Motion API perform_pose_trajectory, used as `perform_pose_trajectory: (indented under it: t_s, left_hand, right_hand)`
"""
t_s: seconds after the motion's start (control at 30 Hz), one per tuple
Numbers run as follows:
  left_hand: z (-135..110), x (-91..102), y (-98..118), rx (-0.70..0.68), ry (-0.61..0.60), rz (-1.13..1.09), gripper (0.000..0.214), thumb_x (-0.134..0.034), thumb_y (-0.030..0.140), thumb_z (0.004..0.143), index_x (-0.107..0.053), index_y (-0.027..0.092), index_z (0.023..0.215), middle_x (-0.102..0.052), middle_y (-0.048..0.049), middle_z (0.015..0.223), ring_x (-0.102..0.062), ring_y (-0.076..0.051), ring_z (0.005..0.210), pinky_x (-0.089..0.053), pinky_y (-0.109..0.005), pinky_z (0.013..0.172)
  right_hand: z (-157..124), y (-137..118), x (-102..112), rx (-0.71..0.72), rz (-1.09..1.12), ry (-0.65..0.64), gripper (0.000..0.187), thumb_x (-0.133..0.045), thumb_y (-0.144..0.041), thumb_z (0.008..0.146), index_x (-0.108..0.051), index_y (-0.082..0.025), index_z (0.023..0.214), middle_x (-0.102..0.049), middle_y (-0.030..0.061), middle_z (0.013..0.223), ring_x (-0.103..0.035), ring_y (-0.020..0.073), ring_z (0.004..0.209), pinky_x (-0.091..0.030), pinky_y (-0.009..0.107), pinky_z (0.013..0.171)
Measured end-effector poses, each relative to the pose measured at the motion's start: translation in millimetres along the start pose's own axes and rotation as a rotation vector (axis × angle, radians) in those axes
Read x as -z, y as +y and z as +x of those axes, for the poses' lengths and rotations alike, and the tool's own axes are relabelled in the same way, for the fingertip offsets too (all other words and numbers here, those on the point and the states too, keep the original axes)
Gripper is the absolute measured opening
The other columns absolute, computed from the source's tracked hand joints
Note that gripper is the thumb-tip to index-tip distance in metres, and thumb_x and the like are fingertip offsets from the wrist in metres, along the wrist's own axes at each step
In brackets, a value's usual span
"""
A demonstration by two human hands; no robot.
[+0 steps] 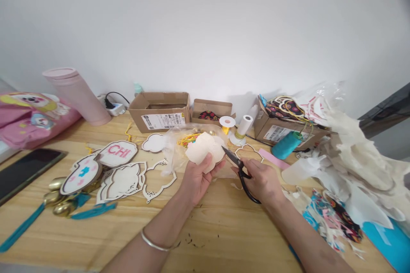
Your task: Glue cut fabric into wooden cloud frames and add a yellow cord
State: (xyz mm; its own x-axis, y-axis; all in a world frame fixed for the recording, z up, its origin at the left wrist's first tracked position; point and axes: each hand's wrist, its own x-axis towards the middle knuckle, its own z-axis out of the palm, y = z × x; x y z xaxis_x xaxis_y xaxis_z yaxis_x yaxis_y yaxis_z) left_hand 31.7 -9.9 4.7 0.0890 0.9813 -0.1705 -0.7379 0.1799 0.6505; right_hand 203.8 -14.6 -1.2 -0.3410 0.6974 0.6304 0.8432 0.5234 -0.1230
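My left hand (201,179) is closed on a cream cloud-shaped fabric piece (202,150), thumb on its face and fingers behind it. In my right hand (261,179) is a pair of black-handled scissors (236,160); the blade tips point left, close to the fabric's right edge. Whether the blades touch the fabric I cannot tell. Behind the fabric lies a clear plastic bag (173,149) with yellow cords (186,140) in it. A thin wooden outline frame (250,150) rests on the table just beyond the scissors.
Scalloped wooden frames (123,181), a "CHI" plaque (118,153) and brass bells (64,209) with teal tassels lie left. Cardboard boxes (160,117) line the wall. At right are teal thread (286,144), white fabric (361,179) and colourful scraps (333,217). A pink tumbler (78,96) stands back left.
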Motion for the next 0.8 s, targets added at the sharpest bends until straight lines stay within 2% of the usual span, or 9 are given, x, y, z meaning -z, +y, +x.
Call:
perform_pose_trajectory:
  t_s: [0.1,0.23,0.33,0.57,0.8]
  left_hand:
    - [0.2,0.2,0.7,-0.005,-0.006,0.005,0.048,-0.063,0.013,0.073,-0.051,0.024,0.118,-0.065,-0.0054,0.109,-0.063,-0.022,0.094,-0.054,-0.038,0.081]
    - [0.4,0.6,1.6,-0.019,0.008,0.001,0.05,-0.065,0.013,0.071,-0.051,0.025,0.118,-0.065,-0.0046,0.109,-0.063,-0.021,0.094,-0.052,-0.04,0.083]
    - [0.7,1.4,0.9,-0.028,0.017,-0.002,0.049,-0.066,0.013,0.07,-0.052,0.024,0.117,-0.066,-0.0038,0.106,-0.063,-0.02,0.092,-0.05,-0.041,0.087]
    - [-0.2,-0.1,-1.9,-0.013,-0.007,0.016,0.043,-0.065,0.014,0.072,-0.055,0.023,0.112,-0.066,-0.0037,0.107,-0.062,-0.02,0.096,-0.049,-0.044,0.089]
    - [-1.9,-2.7,-2.4,-0.01,0.004,0.03,0.045,-0.066,0.014,0.07,-0.055,0.024,0.113,-0.065,-0.0041,0.108,-0.061,-0.022,0.098,-0.049,-0.045,0.088]
  right_hand:
    - [-1.0,1.4,-0.1,-0.042,0.088,-0.043,0.024,-0.05,-0.035,0.083,-0.061,-0.015,0.074,-0.051,-0.0011,0.052,-0.046,0.0089,0.045,-0.03,0.02,0.044]
    - [-1.7,1.8,1.8,-0.087,0.17,-0.097,0.026,-0.055,-0.038,0.077,-0.063,-0.016,0.088,-0.05,-0.0022,0.053,-0.045,0.0094,0.045,-0.032,0.02,0.043]
    - [-0.8,-0.5,4.5,-0.11,0.131,-0.089,0.031,-0.057,-0.039,0.074,-0.064,-0.015,0.092,-0.054,-0.0007,0.056,-0.048,0.0098,0.045,-0.033,0.02,0.043]
    - [0.4,-2.2,3.0,-0.073,0.077,-0.019,0.029,-0.049,-0.039,0.082,-0.065,-0.014,0.084,-0.057,0.0008,0.054,-0.049,0.0095,0.043,-0.034,0.021,0.043]
    - [-0.9,1.2,2.4,-0.058,-0.018,0.013,0.032,-0.05,-0.042,0.082,-0.065,-0.015,0.085,-0.059,0.0012,0.056,-0.05,0.0101,0.045,-0.034,0.022,0.043]
